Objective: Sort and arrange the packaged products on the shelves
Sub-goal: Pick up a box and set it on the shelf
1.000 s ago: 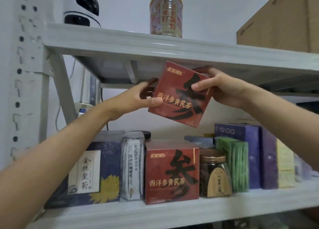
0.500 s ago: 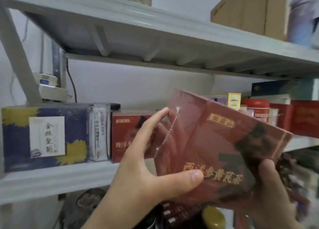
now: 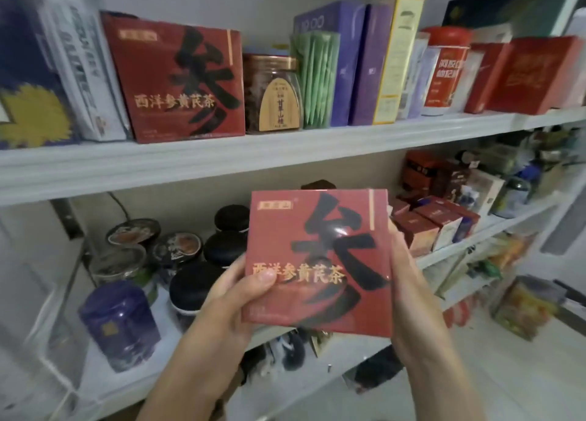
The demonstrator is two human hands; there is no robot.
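White shelving on a pale wall, crowded with boxes, jars and tins; at the middle, a shelf (image 3: pixel 222 157) and below it a lower shelf (image 3: pixel 456 246). Held in the air in front of the lower shelf: a red box (image 3: pixel 317 262), upright, printed face to the camera, roughly square, so no long axis to speak of. Gripped at its lower left edge by the left hand (image 3: pixel 234 297), thumb curled onto the front and fingers behind; clasped along its right edge by the right hand (image 3: pixel 409 293), fingers hidden behind the box.

Above and to the left of both hands, on the shelf: a twin box (image 3: pixel 177 81), face-out between a white pouch (image 3: pixel 85 71) and a jar (image 3: pixel 272 94), close against both; no gap visible beside it. Left hand the nearer to it. Just left of the left hand: dark-lidded pots (image 3: pixel 193 287). Probably up and left to join the twin, or down onto the lower shelf; cannot tell which.

Against half a second ago: box no longer tilted, now squared up and carried lower; a second ago, held high above the twin.
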